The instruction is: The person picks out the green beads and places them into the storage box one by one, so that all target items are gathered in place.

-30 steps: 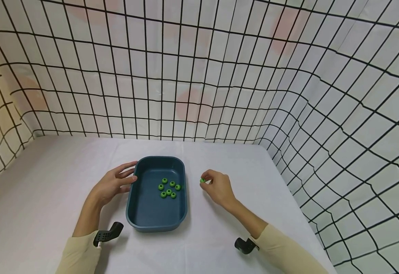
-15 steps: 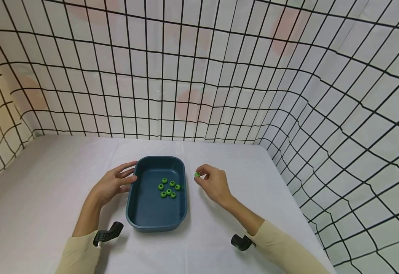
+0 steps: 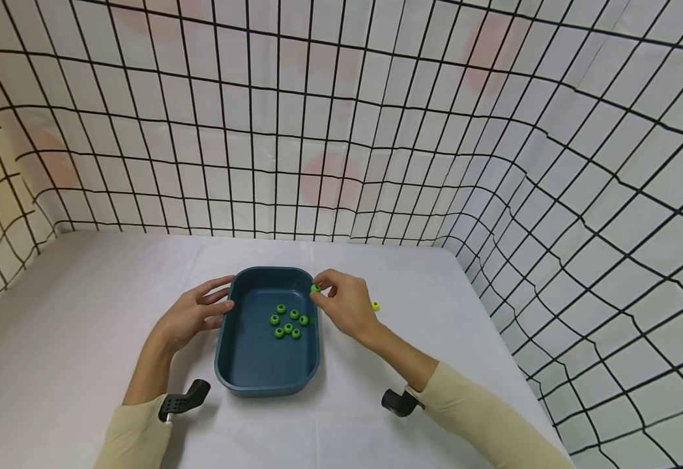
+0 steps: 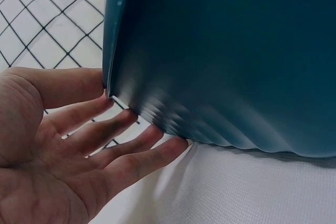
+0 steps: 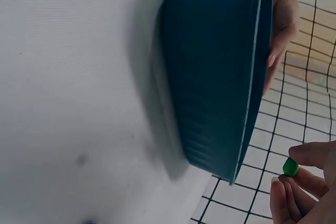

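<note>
A dark blue tray [image 3: 266, 371] stands on the white cloth, holding several green beads [image 3: 289, 328] with dark holes, grouped right of its middle. My left hand [image 3: 191, 316] rests against the tray's left side. In the left wrist view its extended fingers [image 4: 131, 163] touch the outer wall and the thumb meets the rim. Between thumb and fingertips, my right hand [image 3: 347, 303] pinches one green bead [image 3: 315, 288] at the tray's upper right rim. The right wrist view shows that bead [image 5: 290, 167] beyond the rim. A small yellow bead [image 3: 375, 305] lies just right of the right hand.
White cloth [image 3: 423, 280] covers the table around the tray. Black wire mesh [image 3: 294, 150] rises behind the table and along both sides, with white sheeting at the back and right. A black wrist camera [image 3: 400, 402] sticks out from the right sleeve, another [image 3: 186, 398] from the left.
My right hand has carried the green bead left and away from me, from the cloth to the tray's rim. The yellow bead has come into sight. My left hand and the tray stay put.
</note>
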`<state>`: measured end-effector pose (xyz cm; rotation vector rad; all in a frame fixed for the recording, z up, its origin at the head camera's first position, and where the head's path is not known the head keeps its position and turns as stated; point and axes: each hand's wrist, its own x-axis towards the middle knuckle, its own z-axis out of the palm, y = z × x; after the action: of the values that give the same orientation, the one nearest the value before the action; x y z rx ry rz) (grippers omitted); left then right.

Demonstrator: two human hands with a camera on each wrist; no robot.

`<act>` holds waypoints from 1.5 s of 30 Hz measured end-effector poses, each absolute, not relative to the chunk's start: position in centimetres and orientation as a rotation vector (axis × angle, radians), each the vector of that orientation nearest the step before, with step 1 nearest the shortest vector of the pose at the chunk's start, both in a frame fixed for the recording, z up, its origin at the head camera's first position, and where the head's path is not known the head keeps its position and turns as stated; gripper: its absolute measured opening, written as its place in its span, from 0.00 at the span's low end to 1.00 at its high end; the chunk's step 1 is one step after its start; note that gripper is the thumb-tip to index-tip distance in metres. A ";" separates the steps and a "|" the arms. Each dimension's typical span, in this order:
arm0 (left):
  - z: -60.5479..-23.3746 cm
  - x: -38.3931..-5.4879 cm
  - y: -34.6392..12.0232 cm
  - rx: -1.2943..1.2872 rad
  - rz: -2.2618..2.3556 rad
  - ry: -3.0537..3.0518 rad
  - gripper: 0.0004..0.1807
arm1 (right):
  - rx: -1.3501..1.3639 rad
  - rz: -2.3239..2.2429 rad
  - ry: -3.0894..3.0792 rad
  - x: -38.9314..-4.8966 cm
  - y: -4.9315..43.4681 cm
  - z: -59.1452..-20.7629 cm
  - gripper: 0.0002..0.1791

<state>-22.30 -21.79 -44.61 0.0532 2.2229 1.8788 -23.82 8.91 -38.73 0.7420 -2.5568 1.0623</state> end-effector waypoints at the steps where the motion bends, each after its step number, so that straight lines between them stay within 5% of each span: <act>1: -44.6 -22.3 -21.8 0.056 1.877 2.225 0.39 | 0.754 1.062 -2.560 -23.8 8.7 -38.6 0.09; 45: -44.8 -22.3 -22.2 0.086 1.894 2.220 0.38 | 0.873 1.032 -2.667 -24.5 4.2 -39.3 0.09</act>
<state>-22.28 -22.20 -44.78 0.0862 2.2199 1.8942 -24.46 4.16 -39.27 0.8730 -2.6667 1.0318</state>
